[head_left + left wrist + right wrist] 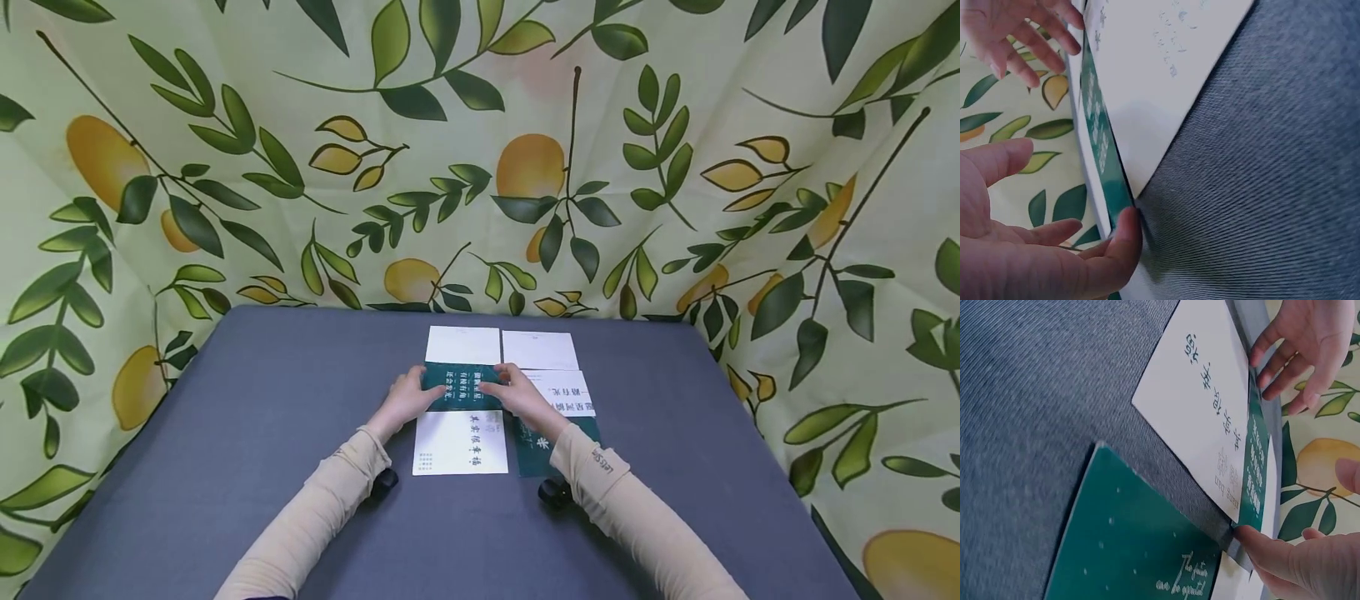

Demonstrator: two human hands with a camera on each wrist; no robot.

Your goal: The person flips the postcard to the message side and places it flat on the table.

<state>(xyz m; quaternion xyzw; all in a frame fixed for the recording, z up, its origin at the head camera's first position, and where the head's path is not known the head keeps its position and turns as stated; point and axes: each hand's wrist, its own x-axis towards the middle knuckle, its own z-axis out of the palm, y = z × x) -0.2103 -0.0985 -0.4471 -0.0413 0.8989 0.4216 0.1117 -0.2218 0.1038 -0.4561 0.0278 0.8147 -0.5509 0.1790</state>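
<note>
A dark green card (462,386) with white writing lies on the table in the middle of the left column of cards. My left hand (408,398) is at its left edge, thumb extended over that side. At the opposite edge is my right hand (525,398), its thumb reaching onto the green surface. Both wrist views show spread fingers, with a thumb (1257,540) right at the card's near corner on the right. Directly below sits a white card (460,442) with dark vertical writing. Above it is a plain white card (463,344).
In the right column are a white card (540,350), another white card (558,390) with writing, and a green card (536,454) partly hidden by the right forearm. A grey-blue cloth (300,383) covers the table. Behind stands a leaf-patterned curtain (450,167).
</note>
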